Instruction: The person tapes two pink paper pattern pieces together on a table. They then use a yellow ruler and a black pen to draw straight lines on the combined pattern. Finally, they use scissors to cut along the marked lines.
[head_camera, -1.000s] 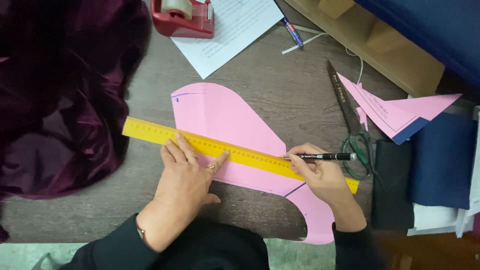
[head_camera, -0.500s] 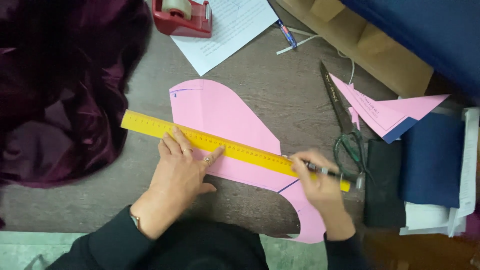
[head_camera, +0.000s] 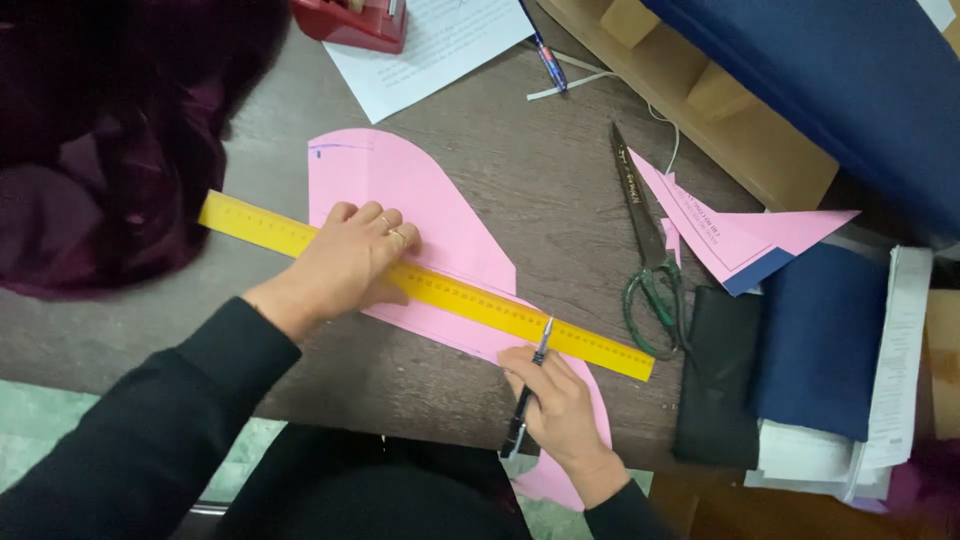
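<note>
Dark purple velvet fabric (head_camera: 110, 150) is heaped at the far left of the table (head_camera: 540, 200). Beside it, the left hand (head_camera: 345, 262) lies flat, fingers spread, pressing the yellow ruler (head_camera: 460, 298) down onto the pink paper pattern piece (head_camera: 420, 200). The ruler runs diagonally across the pink piece, from upper left to lower right. Further right, the right hand (head_camera: 558, 400) is closed around a pen (head_camera: 530, 395), its tip touching the ruler's near edge over the paper. Beyond the ruler's end lie green-handled scissors (head_camera: 645, 250), pink paper offcuts (head_camera: 740, 235), black cloth (head_camera: 715, 375) and folded blue fabric (head_camera: 825, 340).
</note>
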